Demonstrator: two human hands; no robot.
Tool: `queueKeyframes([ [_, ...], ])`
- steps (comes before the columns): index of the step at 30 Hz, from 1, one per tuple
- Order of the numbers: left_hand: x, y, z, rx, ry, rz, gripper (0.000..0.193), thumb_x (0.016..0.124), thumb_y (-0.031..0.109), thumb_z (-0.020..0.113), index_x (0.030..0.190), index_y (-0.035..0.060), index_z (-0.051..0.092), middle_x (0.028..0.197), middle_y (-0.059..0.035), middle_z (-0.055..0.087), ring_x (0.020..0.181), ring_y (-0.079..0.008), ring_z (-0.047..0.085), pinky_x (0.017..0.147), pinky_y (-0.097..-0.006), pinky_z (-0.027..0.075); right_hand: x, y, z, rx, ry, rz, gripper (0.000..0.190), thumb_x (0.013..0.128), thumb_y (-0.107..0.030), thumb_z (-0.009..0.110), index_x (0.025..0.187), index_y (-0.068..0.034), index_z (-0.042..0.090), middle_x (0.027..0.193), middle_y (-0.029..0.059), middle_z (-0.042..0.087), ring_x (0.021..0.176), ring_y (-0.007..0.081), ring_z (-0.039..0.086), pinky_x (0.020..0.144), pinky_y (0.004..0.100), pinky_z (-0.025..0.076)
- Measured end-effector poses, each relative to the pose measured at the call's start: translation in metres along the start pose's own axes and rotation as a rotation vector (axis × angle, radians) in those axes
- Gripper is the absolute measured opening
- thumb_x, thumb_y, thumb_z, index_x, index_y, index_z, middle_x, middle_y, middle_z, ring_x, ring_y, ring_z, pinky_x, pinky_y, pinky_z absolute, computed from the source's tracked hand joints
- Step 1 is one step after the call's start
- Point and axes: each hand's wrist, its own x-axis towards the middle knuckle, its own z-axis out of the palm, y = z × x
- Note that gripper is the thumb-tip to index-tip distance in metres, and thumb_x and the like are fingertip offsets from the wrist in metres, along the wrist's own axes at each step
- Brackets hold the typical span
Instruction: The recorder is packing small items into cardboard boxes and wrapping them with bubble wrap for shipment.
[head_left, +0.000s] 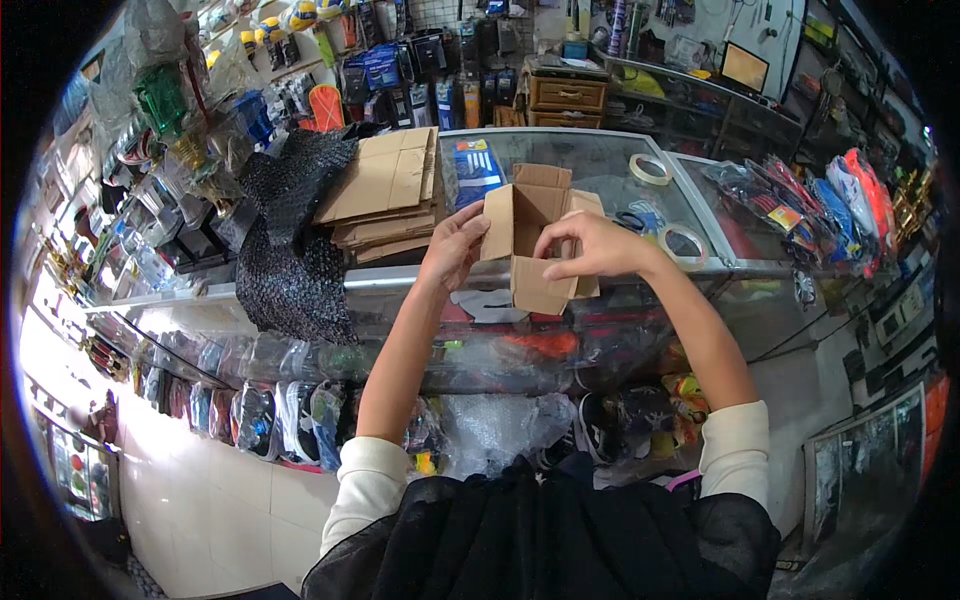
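A small cardboard box (534, 206) with its flaps spread is held up over the front edge of the glass counter. My left hand (459, 244) pinches the flap on its left side between thumb and fingers. My right hand (592, 244) grips the near right part of the box, its thumb on the near flap and its fingers curled over toward the inside. Into the box's opening I can see bare brown cardboard walls. Behind it, a blue packaged item (477, 172) lies on the glass. What the right fingers touch inside is partly hidden.
A stack of flattened cardboard (382, 180) and black bubble wrap (296, 225) lie to the left on the counter. Two tape rolls, one at the back (650, 169) and one nearer (682, 247), sit to the right beside black-handled scissors (628, 221). Bagged goods (817, 202) are further right.
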Motion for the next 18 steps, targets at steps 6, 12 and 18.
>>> queueKeyframes([
  [6, 0.003, -0.001, -0.002, 0.008, -0.008, 0.001, 0.044, 0.094, 0.011, 0.055, 0.133, -0.0054, 0.043, 0.117, -0.0108, 0.061, 0.103, -0.0156, 0.061, 0.089, -0.0267, 0.049, 0.022, 0.015, -0.003, -0.547, 0.381, 0.003, 0.073, 0.078, -0.051, 0.069, 0.135, -0.012, 0.043, 0.146, 0.0182, 0.030, 0.136, 0.0338, 0.030, 0.112, 0.0479, 0.023],
  [12, -0.007, 0.011, 0.024, -0.019, 0.026, 0.028, 0.048, 0.095, 0.021, 0.054, 0.137, 0.0001, 0.041, 0.123, -0.0107, 0.057, 0.108, -0.0157, 0.057, 0.089, -0.0267, 0.046, 0.034, 0.048, -0.001, -0.432, 0.344, 0.183, 0.062, 0.092, -0.045, 0.050, 0.140, -0.009, 0.036, 0.146, 0.0146, 0.034, 0.137, 0.0310, 0.028, 0.111, 0.0516, 0.018],
  [18, 0.021, -0.004, 0.040, 0.400, -0.064, 0.137, 0.063, 0.093, 0.029, 0.057, 0.144, 0.0020, 0.031, 0.131, -0.0124, 0.050, 0.118, -0.0200, 0.049, 0.100, -0.0359, 0.038, 0.038, 0.068, 0.002, -0.369, 0.417, 0.117, 0.047, 0.094, -0.025, 0.046, 0.137, -0.007, 0.039, 0.141, 0.0166, 0.039, 0.136, 0.0326, 0.030, 0.111, 0.0449, 0.020],
])
